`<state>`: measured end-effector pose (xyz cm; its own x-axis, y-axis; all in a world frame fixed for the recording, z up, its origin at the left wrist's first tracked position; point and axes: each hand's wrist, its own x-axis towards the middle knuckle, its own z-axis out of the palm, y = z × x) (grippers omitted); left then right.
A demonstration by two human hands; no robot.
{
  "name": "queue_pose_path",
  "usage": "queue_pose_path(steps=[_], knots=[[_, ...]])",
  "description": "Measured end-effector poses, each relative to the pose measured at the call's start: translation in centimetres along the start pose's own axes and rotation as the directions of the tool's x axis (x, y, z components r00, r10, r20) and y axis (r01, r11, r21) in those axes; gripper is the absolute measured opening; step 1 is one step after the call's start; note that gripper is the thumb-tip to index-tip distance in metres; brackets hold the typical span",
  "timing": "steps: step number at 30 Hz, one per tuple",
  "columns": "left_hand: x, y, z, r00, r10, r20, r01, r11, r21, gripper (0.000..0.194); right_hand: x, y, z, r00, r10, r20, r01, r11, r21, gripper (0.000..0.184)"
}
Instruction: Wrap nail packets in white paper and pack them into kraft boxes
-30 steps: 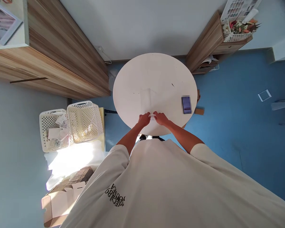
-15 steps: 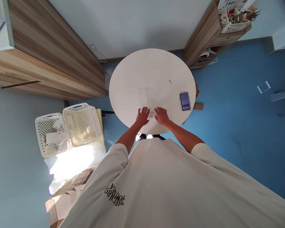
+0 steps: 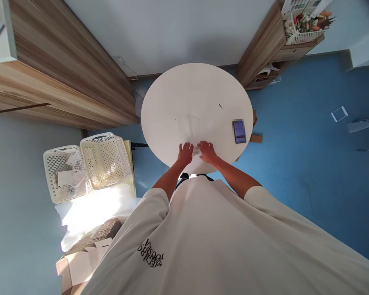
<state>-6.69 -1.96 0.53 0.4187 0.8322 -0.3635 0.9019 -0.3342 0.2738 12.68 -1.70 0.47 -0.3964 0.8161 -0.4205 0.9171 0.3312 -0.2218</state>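
A thin, pale, see-through sheet lies on the white oval table, hard to tell from the tabletop. Over its near left corner rests my left hand, fingers apart and a little bent, pressing down. My right hand lies palm down at the near right side of the sheet, its fingers stretched toward the left hand. Between the hands a narrow strip of the sheet's near edge shows faintly. Neither hand has anything gripped that I can see.
A purple, blurred-out phone-like object lies at the table's right. Left of the table stand two white perforated baskets, one with papers inside, and cardboard boxes. A wooden cabinet rises at upper left. A flower basket sits upper right.
Both hands pinched the sheet's near edge a second ago, then opened and lay flat. Now they rest slightly lower with fingers a bit more bent. The sheet has shifted slightly left.
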Motion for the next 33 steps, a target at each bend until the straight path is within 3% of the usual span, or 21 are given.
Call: queue_pose_path(steps=[9,13,17,22,27,30,33], knots=[[-0.7,0.2,-0.2,0.999,0.030,0.020,-0.030,1.000,-0.002,0.067,-0.1,0.0,-0.9,0.997,-0.056,0.056,0.054,0.998,0.026,0.070],[0.0,0.1,-1.0,0.998,-0.001,0.061,0.003,0.999,-0.033,0.050,1.0,0.6,-2.2,0.989,-0.064,0.131,0.056,0.996,0.065,0.056],[0.9,-0.4,-2.1,0.996,-0.084,0.030,0.086,0.992,-0.093,0.040,2.3,1.2,-3.1,0.983,-0.039,0.181,0.017,0.993,0.119,0.041],[1.4,-0.6,-3.2,0.987,-0.159,-0.018,0.156,0.982,-0.107,0.048,2.6,1.7,-2.9,0.984,0.109,0.141,-0.139,0.966,0.219,0.049],[1.9,-0.2,-2.8,0.997,-0.065,-0.034,0.063,0.997,-0.046,0.065,1.3,2.2,-2.6,0.967,0.243,0.079,-0.255,0.925,0.282,0.057],[2.6,0.0,-2.2,1.000,0.011,0.005,-0.011,1.000,-0.016,0.075,0.4,2.6,-2.2,0.924,0.378,0.053,-0.373,0.861,0.347,0.059],[3.2,0.2,-1.5,0.999,0.038,0.029,-0.038,0.999,0.000,0.084,-0.3,2.8,-1.7,0.844,0.526,0.104,-0.515,0.742,0.430,0.060]])
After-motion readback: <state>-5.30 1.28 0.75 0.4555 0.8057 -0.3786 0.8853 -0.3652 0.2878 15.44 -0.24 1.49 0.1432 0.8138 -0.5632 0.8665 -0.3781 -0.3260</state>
